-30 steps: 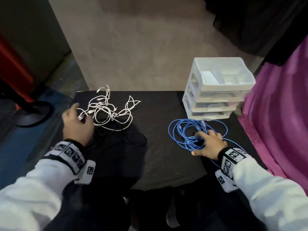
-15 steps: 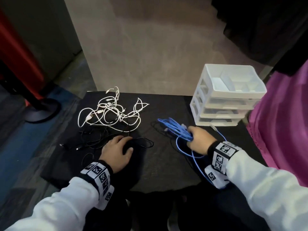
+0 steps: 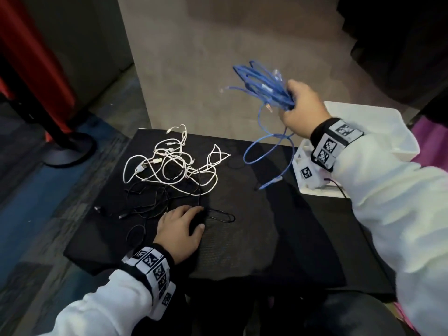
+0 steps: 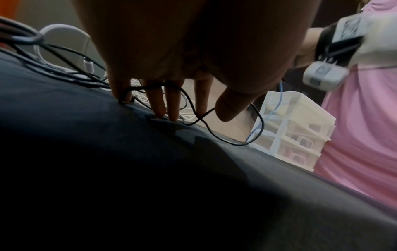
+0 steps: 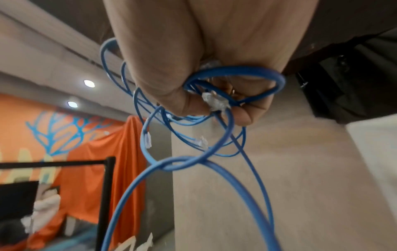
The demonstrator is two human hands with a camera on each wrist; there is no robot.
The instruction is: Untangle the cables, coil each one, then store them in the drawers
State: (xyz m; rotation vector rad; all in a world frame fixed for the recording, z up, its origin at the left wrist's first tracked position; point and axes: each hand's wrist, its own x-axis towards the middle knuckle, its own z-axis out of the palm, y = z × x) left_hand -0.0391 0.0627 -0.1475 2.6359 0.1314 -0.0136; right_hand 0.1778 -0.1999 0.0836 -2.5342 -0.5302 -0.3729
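My right hand (image 3: 301, 106) is raised above the surface (image 3: 254, 226), fingers curled tight around a bunch of blue network cable (image 3: 264, 86). From the wrist view I see several loops of it pinched between thumb and fingers, clear plugs showing among them. Long loops hang down from the fist, and one end trails onto the dark surface just left of the white drawer unit (image 3: 378, 132), which stands at the right edge, partly hidden by my forearm.

My left hand (image 3: 180, 229) lies flat on the surface, fingers straight and slightly spread, holding nothing; the fingertips press down on a thin black cable (image 3: 218, 215) whose loop curls out to the right. Just beyond it, the white cables (image 3: 169, 163) lie tangled with more black ones, well apart from the drawers.
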